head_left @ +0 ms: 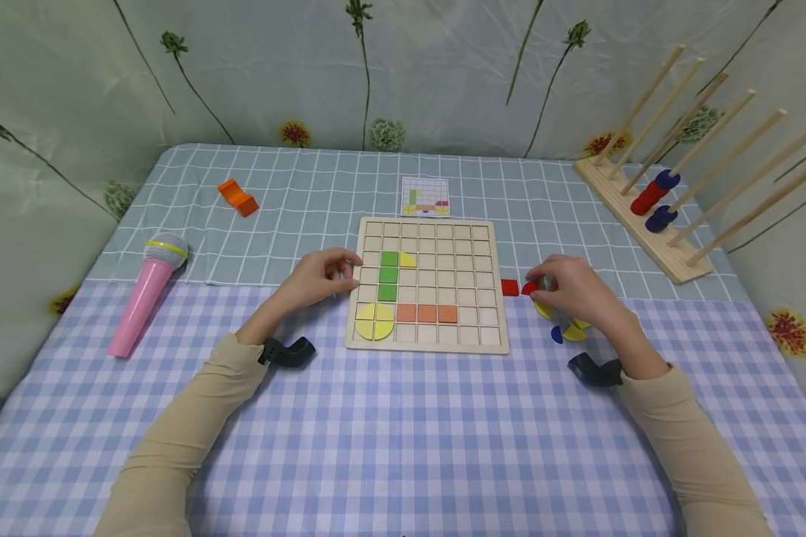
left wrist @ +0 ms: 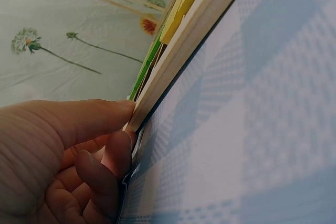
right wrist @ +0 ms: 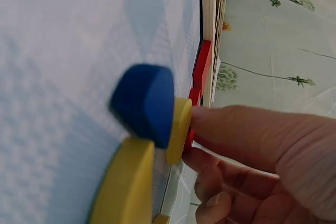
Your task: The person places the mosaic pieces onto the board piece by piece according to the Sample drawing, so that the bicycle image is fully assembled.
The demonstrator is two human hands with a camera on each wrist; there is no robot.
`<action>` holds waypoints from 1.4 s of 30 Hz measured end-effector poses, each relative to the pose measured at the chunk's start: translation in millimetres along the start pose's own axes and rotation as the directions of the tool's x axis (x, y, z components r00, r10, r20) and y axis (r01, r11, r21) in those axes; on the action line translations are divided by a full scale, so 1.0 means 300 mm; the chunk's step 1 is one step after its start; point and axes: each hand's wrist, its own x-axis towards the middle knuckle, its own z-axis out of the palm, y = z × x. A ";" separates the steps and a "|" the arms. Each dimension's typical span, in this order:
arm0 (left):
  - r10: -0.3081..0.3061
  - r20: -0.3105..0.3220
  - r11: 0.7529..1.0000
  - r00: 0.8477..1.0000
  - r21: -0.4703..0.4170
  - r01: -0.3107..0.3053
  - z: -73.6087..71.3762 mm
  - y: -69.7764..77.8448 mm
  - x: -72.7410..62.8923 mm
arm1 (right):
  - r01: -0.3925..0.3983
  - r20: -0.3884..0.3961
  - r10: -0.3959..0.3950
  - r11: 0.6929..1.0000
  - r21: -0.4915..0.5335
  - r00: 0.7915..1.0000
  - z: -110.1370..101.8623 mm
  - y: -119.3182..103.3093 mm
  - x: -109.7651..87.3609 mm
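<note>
A square wooden grid board (head_left: 426, 348) lies flat in the middle of the table. My left hand (head_left: 319, 280) grips its left edge between thumb and fingertips, as the left wrist view shows close up. On the board are a column of green squares (head_left: 388, 275), a row of orange squares (head_left: 427, 312), a yellow circle of quarter pieces (head_left: 384, 328) and a lone yellow quarter (head_left: 407, 259). Right of the board, my right hand (head_left: 571, 287) pinches a red quarter-circle piece (head_left: 528, 288). A red square (head_left: 509, 287) lies between it and the board.
Yellow pieces (head_left: 574, 333) and a blue piece (head_left: 557, 335) lie below my right hand. A patterned card (head_left: 425, 196) sits behind the board. A pink microphone (head_left: 144, 298) and an orange block (head_left: 238, 198) are at left, a pegged wooden rack (head_left: 645, 224) at back right.
</note>
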 end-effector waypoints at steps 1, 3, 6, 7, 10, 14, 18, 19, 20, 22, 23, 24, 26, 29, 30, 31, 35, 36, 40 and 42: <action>-0.001 -0.001 1.000 1.000 0.001 0.001 0.000 -0.001 0.000 | 0.000 -0.002 0.000 1.000 -0.004 1.000 0.000 0.000 0.002; -0.003 -0.003 1.000 1.000 0.003 0.003 -0.001 -0.002 0.001 | 0.001 -0.005 -0.001 1.000 -0.013 1.000 0.001 0.001 0.004; -0.003 -0.003 1.000 1.000 0.004 0.003 -0.002 -0.003 0.001 | 0.006 -0.008 -0.006 1.000 -0.024 1.000 0.000 0.002 0.005; -0.002 -0.003 1.000 1.000 0.005 0.002 -0.002 -0.003 0.001 | 0.008 -0.008 -0.008 1.000 -0.026 1.000 -0.001 0.003 0.005; 0.004 -0.002 1.000 1.000 0.008 -0.004 -0.001 -0.003 0.001 | 0.012 -0.004 -0.012 1.000 -0.027 1.000 -0.005 0.003 0.003; 0.014 -0.001 1.000 1.000 0.012 -0.014 0.000 -0.002 0.001 | 0.019 -0.005 -0.019 1.000 -0.020 1.000 -0.012 -0.003 -0.004; 0.018 -0.002 1.000 1.000 0.013 -0.018 0.000 -0.001 0.000 | 0.042 -0.018 -0.043 0.999 -0.026 0.999 -0.018 -0.019 -0.011; 0.016 -0.003 1.000 1.000 0.013 -0.016 0.000 -0.001 -0.001 | 0.050 -0.020 -0.050 0.998 -0.028 0.999 -0.018 -0.024 -0.012; 0.014 -0.003 1.000 1.000 0.014 -0.014 0.000 -0.001 -0.001 | 0.054 -0.022 -0.055 0.998 -0.028 0.998 -0.018 -0.030 -0.012; 0.010 -0.004 1.000 1.000 0.014 -0.010 0.000 -0.001 -0.002 | 0.062 -0.027 -0.063 0.998 -0.030 0.998 -0.016 -0.042 -0.012; 0.009 -0.004 1.000 1.000 0.016 -0.009 0.001 -0.001 -0.003 | 0.066 -0.030 -0.067 0.997 -0.034 0.997 -0.014 -0.047 -0.010; 0.008 -0.005 1.000 1.000 0.017 -0.008 0.001 -0.002 -0.003 | 0.069 -0.034 -0.071 0.997 -0.037 0.997 -0.012 -0.053 -0.009; 0.007 -0.004 1.000 1.000 0.017 -0.007 0.001 -0.002 -0.003 | 0.080 -0.043 -0.082 0.996 -0.047 0.996 -0.008 -0.064 -0.006; 0.007 -0.004 1.000 1.000 0.017 -0.007 0.002 -0.003 -0.003 | 0.096 -0.054 -0.099 0.994 -0.050 0.994 -0.001 -0.080 -0.002; 0.006 -0.002 1.000 1.000 0.016 -0.006 0.002 -0.004 -0.003 | 0.104 -0.058 -0.106 0.993 -0.050 0.993 0.001 -0.084 -0.001; 0.005 -0.002 1.000 1.000 0.014 -0.005 0.002 -0.004 -0.003 | 0.110 -0.060 -0.113 0.993 -0.045 0.992 0.004 -0.090 0.000; 0.004 -0.003 1.000 1.000 0.010 -0.004 0.002 -0.006 -0.002 | 0.156 -0.063 -0.158 0.987 -0.041 0.985 0.016 -0.109 0.008; 0.003 -0.003 1.000 1.000 0.008 -0.003 0.002 -0.007 -0.002 | 0.173 -0.062 -0.175 0.984 -0.047 0.983 0.020 -0.115 0.011; 0.007 -0.003 1.000 1.000 0.006 -0.007 0.002 -0.009 0.001 | 0.233 -0.071 -0.237 0.971 -0.057 0.969 0.037 -0.136 0.024; 0.009 -0.001 1.000 1.000 0.006 -0.009 0.002 -0.009 0.003 | 0.256 -0.078 -0.260 0.965 -0.052 0.962 0.043 -0.147 0.029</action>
